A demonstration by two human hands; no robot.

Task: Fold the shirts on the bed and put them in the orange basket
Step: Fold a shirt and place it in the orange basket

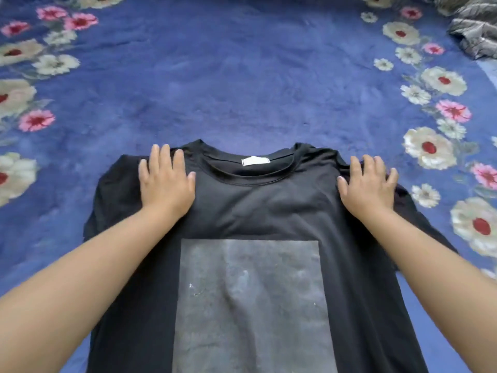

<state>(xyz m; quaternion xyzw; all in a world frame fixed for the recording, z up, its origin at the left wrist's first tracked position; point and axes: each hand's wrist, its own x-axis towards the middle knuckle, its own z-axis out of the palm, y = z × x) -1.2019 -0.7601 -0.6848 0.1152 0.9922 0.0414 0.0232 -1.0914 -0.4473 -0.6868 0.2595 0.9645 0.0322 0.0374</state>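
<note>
A black T-shirt with a large grey square print lies spread flat, front up, on the bed, its collar pointing away from me and a white label showing inside the neck. My left hand presses flat on the shirt's left shoulder, fingers straight and spread. My right hand lies flat on the right shoulder in the same way. The shirt's hem runs out of the frame at the bottom. No orange basket is in view.
The bed is covered by a blue blanket with pink and white flowers along both sides. A crumpled grey striped garment lies at the far right corner.
</note>
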